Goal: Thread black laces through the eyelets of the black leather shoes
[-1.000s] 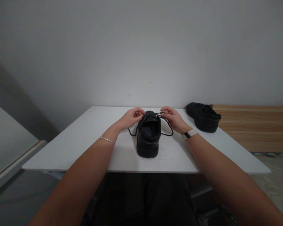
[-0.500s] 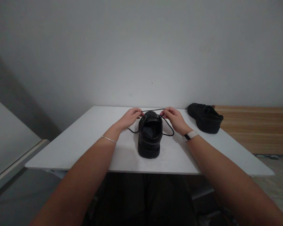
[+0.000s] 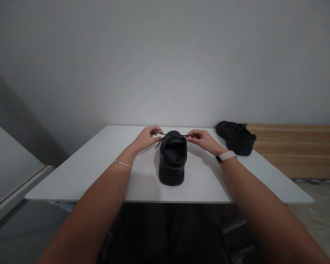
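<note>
Black shoe (image 3: 172, 161) stands upright mid white surface (image 3: 99, 165), heel toward the camera, opening facing up. Left hand (image 3: 147, 137) sits just left of the shoe's top, fingers pinched on one end of the black lace (image 3: 173, 136); a short loose lace tail hangs below that hand. Right hand (image 3: 205, 140) sits just right of the shoe, fingers pinched on the other end. Lace runs taut and roughly level between both hands, across the top of the shoe's opening. Thin bracelet (image 3: 123, 164) on left wrist, pale band (image 3: 226, 156) on right wrist. Second black shoe (image 3: 236, 138) lies at the far right corner of the surface, well apart, beside a wooden ledge (image 3: 297, 146).
</note>
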The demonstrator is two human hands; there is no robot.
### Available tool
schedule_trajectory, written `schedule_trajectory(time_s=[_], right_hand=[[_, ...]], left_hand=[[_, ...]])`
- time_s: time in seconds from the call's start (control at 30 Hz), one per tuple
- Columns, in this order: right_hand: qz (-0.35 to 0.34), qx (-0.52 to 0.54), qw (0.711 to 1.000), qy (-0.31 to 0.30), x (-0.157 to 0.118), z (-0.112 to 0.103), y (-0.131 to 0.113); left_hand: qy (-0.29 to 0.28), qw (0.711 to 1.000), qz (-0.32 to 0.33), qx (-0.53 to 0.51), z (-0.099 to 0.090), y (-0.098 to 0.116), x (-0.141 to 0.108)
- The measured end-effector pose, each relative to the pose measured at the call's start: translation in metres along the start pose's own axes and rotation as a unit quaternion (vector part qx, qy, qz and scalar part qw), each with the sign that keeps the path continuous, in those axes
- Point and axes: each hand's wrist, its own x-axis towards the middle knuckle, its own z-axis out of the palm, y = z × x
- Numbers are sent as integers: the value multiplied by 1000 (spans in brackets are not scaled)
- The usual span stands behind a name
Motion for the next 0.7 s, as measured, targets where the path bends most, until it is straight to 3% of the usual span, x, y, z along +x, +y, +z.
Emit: schedule_trajectory(time_s=[0.07,0.17,0.3,0.4,0.53,0.6,0.7], right_hand=[[6,-23,999,-31,-1,-5,2],[8,-33,999,-31,-1,-8,6],[-2,-25,998,58,1,-8,10],[-4,49,990,132,4,-7,11],[25,249,945,209,9,-6,7],[35,311,921,234,10,-8,5],[31,339,897,283,10,-13,2]], left_hand=[[-48,997,2,52,0,-3,-1],[-58,998,-9,32,1,-4,0],[28,992,-45,-113,-2,-2,3],[104,953,-81,-272,-6,3,4],[89,870,-131,-467,-11,11,3],[77,861,-138,-484,-12,14,2],[93,874,-131,-458,-11,16,3]])
